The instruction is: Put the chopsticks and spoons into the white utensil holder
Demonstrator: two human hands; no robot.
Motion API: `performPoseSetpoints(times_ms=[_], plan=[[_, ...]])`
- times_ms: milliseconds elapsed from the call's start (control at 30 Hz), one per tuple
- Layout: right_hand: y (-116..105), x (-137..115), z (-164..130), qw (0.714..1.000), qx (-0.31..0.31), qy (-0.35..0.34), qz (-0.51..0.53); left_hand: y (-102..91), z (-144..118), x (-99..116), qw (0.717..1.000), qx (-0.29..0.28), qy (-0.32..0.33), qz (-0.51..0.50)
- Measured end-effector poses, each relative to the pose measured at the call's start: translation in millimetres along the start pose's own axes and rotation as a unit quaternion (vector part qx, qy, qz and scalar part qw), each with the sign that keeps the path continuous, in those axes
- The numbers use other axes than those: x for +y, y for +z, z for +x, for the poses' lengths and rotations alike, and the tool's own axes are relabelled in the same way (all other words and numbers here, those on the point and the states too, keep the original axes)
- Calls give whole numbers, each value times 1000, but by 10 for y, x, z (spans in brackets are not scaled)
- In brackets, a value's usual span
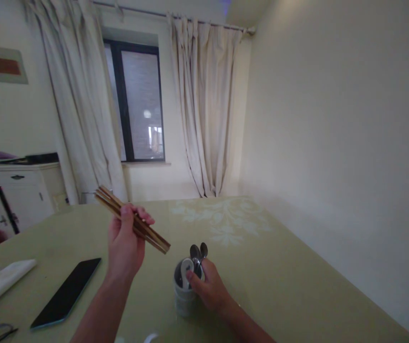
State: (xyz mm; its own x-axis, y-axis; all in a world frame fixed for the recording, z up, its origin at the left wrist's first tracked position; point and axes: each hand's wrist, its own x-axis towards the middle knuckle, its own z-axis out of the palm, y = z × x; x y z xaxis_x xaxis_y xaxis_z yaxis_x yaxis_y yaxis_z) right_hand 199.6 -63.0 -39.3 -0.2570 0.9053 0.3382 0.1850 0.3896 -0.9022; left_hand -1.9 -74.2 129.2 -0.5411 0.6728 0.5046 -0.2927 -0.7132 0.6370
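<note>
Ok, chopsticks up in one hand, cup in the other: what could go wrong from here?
The left hand grips the chopsticks near mid-length in a loose bundle; one could slip onto the phone. The right hand steadies a narrow cup crowded with spoons, so it may tip or jam.

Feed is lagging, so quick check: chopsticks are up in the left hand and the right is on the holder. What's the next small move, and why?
Probably tip the chopsticks tips-down over the cup. The left hand holds them slanted above and left of it, while the right hand steadies the cup, which already holds spoons.
</note>
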Motion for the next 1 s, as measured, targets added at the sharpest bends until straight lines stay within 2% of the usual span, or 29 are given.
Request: performPoseSetpoints(times_ms=[67, 133, 233, 333, 400, 500, 567, 700, 767, 800, 867, 1000], plan=[[-10, 24, 17, 1000, 1, 10, 0, -30, 101, 69, 1000, -10, 25, 10], [-13, 39, 34, 1000, -2, 8, 5, -144, 93, -20, 998, -21, 21, 61], [-14, 36, 49, 1000, 8, 3, 7, -417, -87, -374, 980, -13, -25, 198], [-24, 3, 44, 1000, 9, 0, 5, -671, -324, -779, 940, -41, -75, 331], [-32, -18, 36, 1000, 5, -4, 2, -777, -435, -982, 913, -67, -95, 392], [-37, -22, 26, 1000, 4, 3, -4, -859, -482, -1157, 880, -99, -87, 457], [-38, -15, 22, 1000, 3, 11, -6, -904, -460, -1214, 841, -129, -85, 519], [-49, -26, 12, 1000, -1, 3, 3, -1025, -432, -1290, 689, -214, -111, 684], [-56, -43, 7, 1000, -5, 3, 9, -1086, -449, -1328, 634, -280, -89, 716], [-57, -51, 5, 1000, -5, 4, 11, -1110, -461, -1346, 620, -311, -72, 717], [-58, -62, 3, 1000, -2, 8, 13, -1140, -486, -1374, 610, -345, -46, 712], [-58, -66, 3, 1000, -9, 7, 16, -1143, -523, -1406, 600, -347, -62, 718]])
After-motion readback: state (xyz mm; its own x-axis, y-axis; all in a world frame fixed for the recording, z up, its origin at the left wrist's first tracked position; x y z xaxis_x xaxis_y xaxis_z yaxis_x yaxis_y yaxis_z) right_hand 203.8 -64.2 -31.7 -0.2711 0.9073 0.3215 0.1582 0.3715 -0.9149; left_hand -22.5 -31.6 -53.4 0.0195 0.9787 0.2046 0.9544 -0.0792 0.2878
